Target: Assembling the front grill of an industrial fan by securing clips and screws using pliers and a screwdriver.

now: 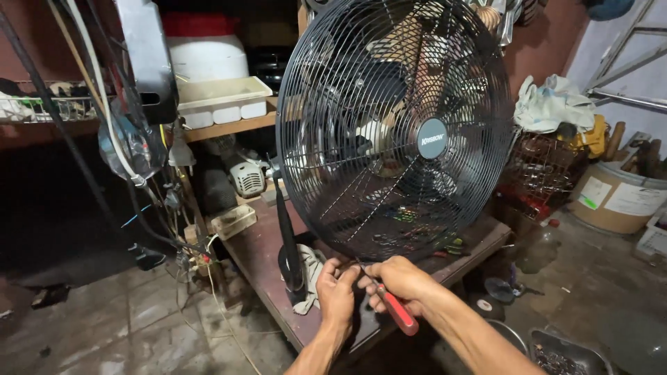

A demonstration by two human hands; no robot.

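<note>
I am holding a red-handled screwdriver (398, 310) in my right hand (397, 280), fingers clenched around the handle, with its tip pointing up and left toward the bottom rim of the black fan grille (396, 125). My left hand (337, 288) is sitting just beside my right, its fingers pinching at that same bottom edge of the grille where the tool's tip is meeting it; I cannot tell whether they are gripping a small part there or only steadying the rim. The grille is rising straight above both hands, its round grey hub (432, 138) well above my right hand. The fan is standing on a reddish wooden workbench (260, 253) that is running under and to the left of my hands. A white rag (313, 271) is lying on the bench just left of my left hand, beside a black upright stem (286, 232).
</note>
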